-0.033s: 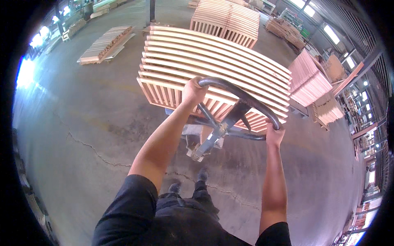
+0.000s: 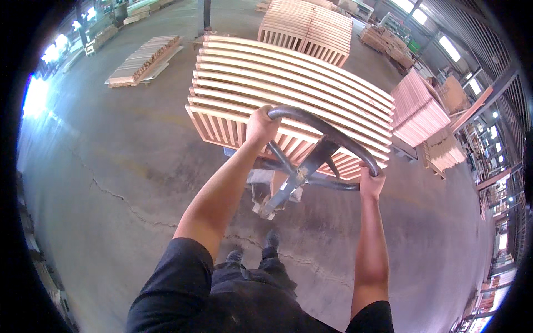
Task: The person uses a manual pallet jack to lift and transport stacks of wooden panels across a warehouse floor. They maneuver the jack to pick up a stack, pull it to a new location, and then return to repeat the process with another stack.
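While both arms reach forward, the left hand (image 2: 261, 125) and right hand (image 2: 371, 180) each grip an end of the dark looped handle (image 2: 322, 133), which stands just before the slat stack (image 2: 288, 89) on the floor (image 2: 111, 183).

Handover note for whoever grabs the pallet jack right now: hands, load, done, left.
Left hand: closed on the left end of the dark looped metal jack handle.
Right hand: closed on the handle's right end.
Load: stack of pale wooden slatted frames sits just ahead of the handle, over the grey concrete floor.
Done: load is on the jack, both hands gripping.
Left: where it goes cannot be told; more wooden stacks stand ahead and right.
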Motion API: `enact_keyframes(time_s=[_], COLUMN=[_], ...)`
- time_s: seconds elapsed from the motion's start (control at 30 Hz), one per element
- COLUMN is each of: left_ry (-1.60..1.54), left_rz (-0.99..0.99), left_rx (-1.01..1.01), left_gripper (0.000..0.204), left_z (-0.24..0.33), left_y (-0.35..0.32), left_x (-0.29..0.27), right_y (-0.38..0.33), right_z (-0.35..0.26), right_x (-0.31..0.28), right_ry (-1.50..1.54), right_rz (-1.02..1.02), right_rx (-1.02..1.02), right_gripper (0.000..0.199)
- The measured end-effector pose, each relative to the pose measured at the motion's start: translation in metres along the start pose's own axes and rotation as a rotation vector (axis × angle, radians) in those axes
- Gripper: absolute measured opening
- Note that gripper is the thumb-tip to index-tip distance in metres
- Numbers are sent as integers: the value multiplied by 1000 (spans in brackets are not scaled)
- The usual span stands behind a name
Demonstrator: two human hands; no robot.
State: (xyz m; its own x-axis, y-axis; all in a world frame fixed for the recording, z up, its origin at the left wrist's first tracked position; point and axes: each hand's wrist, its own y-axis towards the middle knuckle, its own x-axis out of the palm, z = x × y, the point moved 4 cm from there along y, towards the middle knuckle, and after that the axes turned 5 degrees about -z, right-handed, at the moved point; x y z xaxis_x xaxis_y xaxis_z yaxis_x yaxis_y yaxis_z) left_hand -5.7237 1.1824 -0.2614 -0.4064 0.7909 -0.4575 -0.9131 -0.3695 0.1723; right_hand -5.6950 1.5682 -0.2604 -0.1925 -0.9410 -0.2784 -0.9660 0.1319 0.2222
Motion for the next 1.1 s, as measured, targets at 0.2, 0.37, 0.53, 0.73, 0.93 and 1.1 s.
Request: enact_keyframes(time_s=[0.2, 0.37, 0.53, 0.73, 0.93, 1.1], left_ry=[-33, 13, 43, 2, 8, -45], left_rz=[124, 171, 187, 189, -71, -192], left_rx=[13, -1, -16, 95, 95, 195], left_gripper=[21, 20, 16, 19, 24, 23], left_z=[0, -3, -10, -18, -35, -39], left_y=[-19, -59, -72, -65, -35, -35], left_x=[7, 20, 22, 44, 65, 70], right_y=[13, 32, 39, 59, 75, 83], right_z=[24, 58, 74, 111, 123, 152], right_x=[-11, -23, -18, -24, -16, -25], right_ry=[-95, -75, -28, 3, 59, -29], right_rz=[-81, -63, -124, -140, -69, -23], right_rx=[-107, -170, -286, -118, -50, -83], right_gripper=[15, 13, 13, 11, 15, 18])
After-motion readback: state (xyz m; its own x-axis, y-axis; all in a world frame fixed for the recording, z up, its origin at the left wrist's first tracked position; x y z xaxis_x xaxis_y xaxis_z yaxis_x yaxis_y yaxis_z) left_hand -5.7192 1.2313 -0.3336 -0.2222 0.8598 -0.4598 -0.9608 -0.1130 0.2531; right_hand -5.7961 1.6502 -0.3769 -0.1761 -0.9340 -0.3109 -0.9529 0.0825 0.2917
